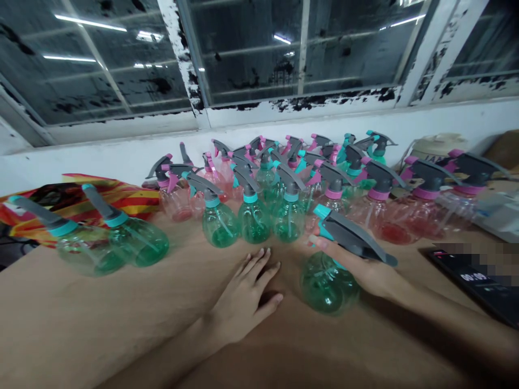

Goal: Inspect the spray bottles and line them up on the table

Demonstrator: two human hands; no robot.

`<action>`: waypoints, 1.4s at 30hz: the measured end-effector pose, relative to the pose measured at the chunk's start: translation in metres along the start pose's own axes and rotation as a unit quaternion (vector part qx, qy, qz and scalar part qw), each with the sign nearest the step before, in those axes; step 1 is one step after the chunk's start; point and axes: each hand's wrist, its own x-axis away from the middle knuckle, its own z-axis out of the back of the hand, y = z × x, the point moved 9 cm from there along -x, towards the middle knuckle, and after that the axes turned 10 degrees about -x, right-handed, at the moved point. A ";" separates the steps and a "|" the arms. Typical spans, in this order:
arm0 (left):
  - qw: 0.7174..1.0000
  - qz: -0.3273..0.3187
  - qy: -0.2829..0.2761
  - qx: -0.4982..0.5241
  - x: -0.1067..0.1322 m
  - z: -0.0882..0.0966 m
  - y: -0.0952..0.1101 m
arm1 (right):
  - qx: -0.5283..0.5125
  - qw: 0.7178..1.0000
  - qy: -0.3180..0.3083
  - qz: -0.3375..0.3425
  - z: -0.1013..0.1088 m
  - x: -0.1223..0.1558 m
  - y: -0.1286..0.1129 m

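Hands, two. Left hand (pixel 247 297): palm down, apparently laid on the table (pixel 162 329), fingers spread, grasping nothing. Right hand (pixel 371 270): fingers curled closely around the neck of a green spray bottle (pixel 320 289), just below its head.

Held spray bottle, one: to the right of the left hand and well apart from it; clear rounded body with a green tint, teal collar and nozzle, grey lever slanting back over the right hand. Whether the base touches the table cannot be told.

Green bottles, three, in a row (pixel 254 224): just beyond the left hand's fingertips, standing side by side, teal collars, dip tubes visible within.

Green bottles, two, as a pair (pixel 140 246): to the left of the left hand, well apart from it; teal collars, grey levers.

Pink bottles, several (pixel 399 224): beyond the right hand and extending to its right; pink collars and nozzles, grey levers.

Mixed bottles, crowded group (pixel 265 167): behind the front row, beyond both hands; pink and teal fittings, overlapping too much for a sure count.

Patterned bag or cloth (pixel 117 192), red, yellow and black: beyond the left-hand pair.

Phone (pixel 470 281), dark: to the right of the right hand, lit numerals partly legible.

Pale container (pixel 440 143): far beyond the right hand, near the wall.

Windows (pixel 292 59), dark panes, patchy white frames: above and beyond both hands.
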 end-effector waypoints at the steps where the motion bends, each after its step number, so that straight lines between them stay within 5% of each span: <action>1: 1.000 0.001 0.000 -0.002 0.000 0.000 0.000 | 0.005 1.000 -0.003 -0.007 0.000 0.000 0.002; 12: 1.000 0.001 0.012 0.004 0.000 -0.001 -0.001 | -0.023 0.997 -0.048 0.052 -0.010 -0.002 -0.006; 18: 1.000 0.001 0.020 0.009 0.001 0.000 -0.001 | -0.045 0.994 0.061 0.078 0.010 0.004 0.003; 24: 1.000 -0.001 0.022 0.021 0.002 0.001 0.000 | 0.008 0.989 0.101 0.109 0.019 0.013 0.004; 35: 0.999 0.005 0.045 0.029 0.004 0.003 0.001 | 0.082 0.992 0.098 -0.001 0.014 0.024 0.020; 42: 0.998 0.007 0.058 0.032 0.005 0.007 0.002 | -0.018 0.997 0.066 -0.031 0.005 0.015 0.007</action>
